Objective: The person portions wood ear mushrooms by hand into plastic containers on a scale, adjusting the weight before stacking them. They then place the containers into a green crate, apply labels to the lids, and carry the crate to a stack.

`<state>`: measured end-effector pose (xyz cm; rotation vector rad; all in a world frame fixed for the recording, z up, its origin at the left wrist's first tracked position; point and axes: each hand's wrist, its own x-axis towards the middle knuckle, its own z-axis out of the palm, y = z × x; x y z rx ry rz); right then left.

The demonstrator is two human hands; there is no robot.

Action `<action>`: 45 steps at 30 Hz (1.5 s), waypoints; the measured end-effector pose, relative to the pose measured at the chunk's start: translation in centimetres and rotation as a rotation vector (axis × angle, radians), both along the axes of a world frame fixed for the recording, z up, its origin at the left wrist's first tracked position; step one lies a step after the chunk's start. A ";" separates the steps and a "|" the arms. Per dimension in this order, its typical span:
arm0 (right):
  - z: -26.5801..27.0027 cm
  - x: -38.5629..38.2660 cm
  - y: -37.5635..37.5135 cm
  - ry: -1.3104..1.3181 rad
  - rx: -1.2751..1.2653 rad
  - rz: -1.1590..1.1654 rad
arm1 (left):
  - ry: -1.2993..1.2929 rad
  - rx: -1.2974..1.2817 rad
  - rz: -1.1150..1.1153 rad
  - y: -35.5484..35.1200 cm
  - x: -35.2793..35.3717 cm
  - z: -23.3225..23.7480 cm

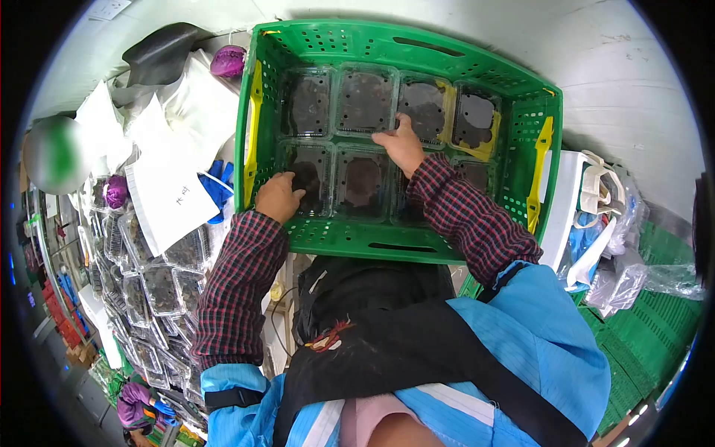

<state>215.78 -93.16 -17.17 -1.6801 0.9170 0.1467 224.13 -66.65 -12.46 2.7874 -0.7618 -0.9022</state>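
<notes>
A green crate (417,249) with yellow handles holds two rows of clear plastic boxes with dark contents. My left hand (278,197) is over the lower left box (311,167), its thumb and fingers apart at the box's left side. My right hand (403,146) reaches in near the middle, between the rows, thumb and index finger spread, close to the top box (366,97) and the one right of it (423,108). Neither hand has lifted a box. Yellow strips show at the top right box (474,119). My right forearm covers part of the lower right boxes.
Many clear boxes (160,290) are piled at the left, beside white sheets (175,194) and purple rolls (228,61). A person in purple (134,402) is at the lower left. Plastic bags (618,276) and green crates (655,335) are at the right.
</notes>
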 end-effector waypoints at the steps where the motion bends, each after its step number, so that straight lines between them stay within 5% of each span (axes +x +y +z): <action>1: -0.2 0.4 0.5 -0.001 -0.001 0.001 | 0.016 -0.064 0.010 0.1 -0.1 -0.3; 3: -0.6 0.9 1.2 -0.100 0.250 -0.364 | 0.025 -0.135 0.029 0.4 -0.3 -0.8; 7: -0.6 1.3 0.8 -0.029 0.320 -0.283 | 0.072 -0.260 0.112 0.5 -0.6 -0.3; 10: -0.8 0.9 2.1 0.005 0.131 -0.162 | 0.116 -0.305 0.152 0.7 -1.0 -0.2; 13: -0.4 1.0 3.8 -0.006 0.036 -0.297 | 0.108 -0.353 0.158 0.4 -1.4 0.3; 16: -3.9 1.4 3.4 -0.035 0.267 -0.440 | 0.147 -0.397 0.186 0.2 -2.0 1.0; 18: -3.2 2.7 3.5 -0.226 0.766 -0.848 | 0.159 -0.419 0.190 0.3 -2.2 1.0; 21: -2.0 4.2 3.8 -0.129 0.823 -1.156 | 0.184 -0.446 0.200 0.2 -2.4 1.3; 27: -2.0 3.7 3.3 -0.230 0.894 -0.922 | 0.237 -0.491 0.226 0.3 -2.4 1.1; 31: -1.9 4.4 2.0 0.058 0.543 -0.660 | 0.313 -0.552 0.242 -0.7 -2.4 0.3; 35: -1.7 2.1 1.5 -0.215 0.556 -0.636 | 0.377 -0.600 0.265 -1.5 -2.3 0.5; 38: -0.3 -0.9 0.4 -0.442 0.721 -0.366 | 0.480 -0.732 0.342 -2.3 -2.5 0.2; 40: 2.9 -1.8 0.9 -0.444 0.819 -0.315 | 0.595 -0.965 0.638 -3.7 -2.8 1.8; 45: 7.5 -2.0 3.1 -0.521 0.954 -0.063 | 0.709 -1.359 0.619 -5.1 -2.2 5.3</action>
